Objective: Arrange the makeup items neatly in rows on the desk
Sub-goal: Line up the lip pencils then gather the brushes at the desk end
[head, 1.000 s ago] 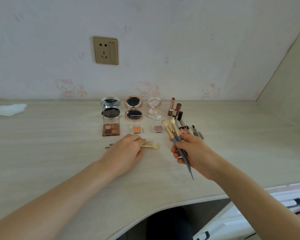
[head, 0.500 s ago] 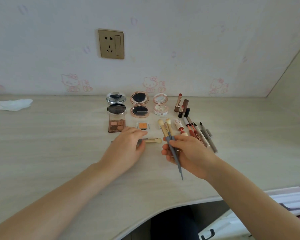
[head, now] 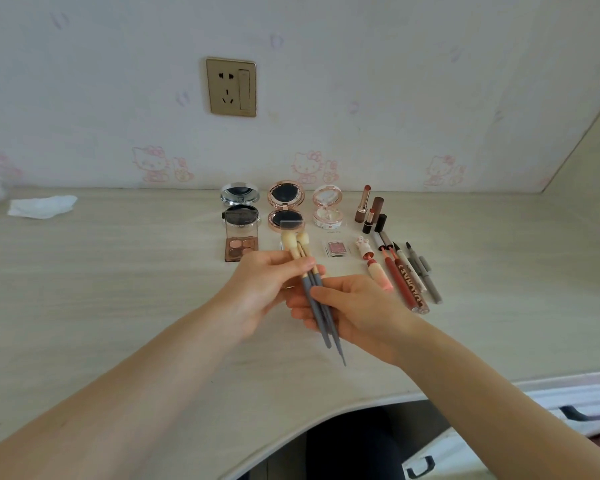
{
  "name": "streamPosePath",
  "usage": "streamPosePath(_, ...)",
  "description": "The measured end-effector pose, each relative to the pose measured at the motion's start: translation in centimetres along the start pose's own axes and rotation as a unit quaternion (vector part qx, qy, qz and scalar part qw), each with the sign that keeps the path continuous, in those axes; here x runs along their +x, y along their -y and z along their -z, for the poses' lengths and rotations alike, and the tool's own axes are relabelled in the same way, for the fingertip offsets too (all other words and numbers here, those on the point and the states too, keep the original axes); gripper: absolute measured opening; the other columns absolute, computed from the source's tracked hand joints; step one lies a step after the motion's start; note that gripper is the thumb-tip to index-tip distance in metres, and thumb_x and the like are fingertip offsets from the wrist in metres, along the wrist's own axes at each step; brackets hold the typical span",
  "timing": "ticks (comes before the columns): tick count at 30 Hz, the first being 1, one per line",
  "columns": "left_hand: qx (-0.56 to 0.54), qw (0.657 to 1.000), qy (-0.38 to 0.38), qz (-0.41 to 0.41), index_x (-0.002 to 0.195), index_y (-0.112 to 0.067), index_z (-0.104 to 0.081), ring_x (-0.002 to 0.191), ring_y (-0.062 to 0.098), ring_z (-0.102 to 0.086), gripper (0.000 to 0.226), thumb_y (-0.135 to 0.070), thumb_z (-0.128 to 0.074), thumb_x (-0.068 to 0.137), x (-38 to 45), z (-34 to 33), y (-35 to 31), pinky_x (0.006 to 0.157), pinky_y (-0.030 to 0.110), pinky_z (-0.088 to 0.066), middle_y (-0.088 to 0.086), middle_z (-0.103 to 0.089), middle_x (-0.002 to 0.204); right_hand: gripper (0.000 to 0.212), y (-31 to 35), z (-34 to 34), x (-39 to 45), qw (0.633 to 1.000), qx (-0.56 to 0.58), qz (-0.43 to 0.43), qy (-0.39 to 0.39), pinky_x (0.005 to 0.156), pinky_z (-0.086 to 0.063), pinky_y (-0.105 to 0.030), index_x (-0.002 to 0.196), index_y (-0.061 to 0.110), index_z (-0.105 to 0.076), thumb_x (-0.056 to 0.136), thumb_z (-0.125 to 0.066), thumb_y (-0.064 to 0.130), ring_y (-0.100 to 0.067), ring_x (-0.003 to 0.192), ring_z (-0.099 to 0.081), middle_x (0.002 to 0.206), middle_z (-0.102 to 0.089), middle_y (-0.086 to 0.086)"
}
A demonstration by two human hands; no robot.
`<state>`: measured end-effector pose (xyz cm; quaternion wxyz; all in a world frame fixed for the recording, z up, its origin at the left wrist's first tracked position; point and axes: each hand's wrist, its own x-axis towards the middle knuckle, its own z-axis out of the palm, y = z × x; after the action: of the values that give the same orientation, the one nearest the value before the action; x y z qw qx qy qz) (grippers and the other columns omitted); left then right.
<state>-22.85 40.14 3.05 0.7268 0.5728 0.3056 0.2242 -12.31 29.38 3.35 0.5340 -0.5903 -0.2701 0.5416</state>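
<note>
Two grey-handled makeup brushes (head: 321, 313) with cream heads stand tilted above the desk (head: 118, 306). My left hand (head: 264, 289) pinches them near the ferrules, and my right hand (head: 354, 306) grips the handles lower down. Behind them lie three open round compacts (head: 286, 206), an eyeshadow palette (head: 240, 245) and a small pink blush pan (head: 336, 249). To the right are lipsticks (head: 369, 209) and a row of pens and lip tubes (head: 406, 275). The brush heads hide a small pan behind them.
A crumpled white tissue (head: 40, 206) lies at the far left of the desk. A wall socket (head: 231, 86) sits above the compacts. The desk's curved front edge (head: 326, 419) runs below my arms, with a white drawer unit (head: 499, 438) lower right.
My left hand left the small brush on the desk and rose to pinch the two brushes. My right hand brought them left, in front of the compacts.
</note>
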Motion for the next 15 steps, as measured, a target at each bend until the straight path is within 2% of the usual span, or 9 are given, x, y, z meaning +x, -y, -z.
streamPosePath(5,0.011,1.000,0.008,-0.027,0.100,0.003,-0.067,0.086,0.028,-0.072,0.017,-0.009,-0.061,0.090,-0.3,0.3,-1.2,0.076,0.032,-0.059,0.019,-0.073,0.093,0.019,0.1,0.3,-0.4,0.992,-0.122,0.004,-0.015,0.087,-0.056,-0.028,0.109,0.007,-0.068,0.093,-0.058,0.009,-0.020,0.098,-0.070,0.104,-0.073,-0.010)
streamPosePath(8,0.045,0.998,-0.005,-0.044,0.102,0.003,-0.067,0.083,0.028,-0.073,0.015,-0.006,-0.061,0.090,-0.1,0.8,-2.3,0.071,0.030,-0.060,0.016,-0.073,0.095,0.026,0.6,1.7,-0.7,0.958,-0.277,0.043,-0.065,0.094,-0.052,-0.031,0.116,0.018,-0.066,0.090,-0.063,0.022,-0.010,0.098,-0.067,0.105,-0.072,0.004)
streamPosePath(10,0.113,0.992,0.000,-0.056,0.103,0.002,-0.067,0.079,0.025,-0.073,0.016,-0.004,-0.062,0.090,0.1,1.0,-2.9,0.065,0.026,-0.058,0.013,-0.074,0.093,0.033,1.6,2.5,-0.9,0.942,-0.306,0.089,-0.106,0.093,-0.053,-0.031,0.125,0.020,-0.060,0.092,-0.060,0.022,-0.007,0.097,-0.066,0.109,-0.068,0.008)
streamPosePath(12,0.193,0.979,0.017,-0.063,0.099,0.000,-0.069,0.077,0.024,-0.073,0.013,-0.004,-0.063,0.089,0.2,0.9,-3.5,0.067,0.028,-0.059,0.010,-0.075,0.086,0.039,2.7,2.9,-1.2,0.936,-0.292,0.144,-0.136,0.090,-0.055,-0.033,0.130,0.023,-0.054,0.092,-0.059,0.020,-0.007,0.096,-0.067,0.116,-0.065,0.008)
streamPosePath(15,0.351,0.931,0.050,-0.092,0.086,-0.005,-0.072,0.074,0.021,-0.073,0.007,-0.007,-0.065,0.087,0.3,0.3,-4.4,0.076,0.035,-0.059,0.006,-0.075,0.076,0.053,4.0,3.0,-1.5,0.901,-0.355,0.218,-0.122,0.088,-0.053,-0.029,0.137,0.036,-0.042,0.090,-0.062,0.021,-0.004,0.101,-0.064,0.125,-0.057,0.014)
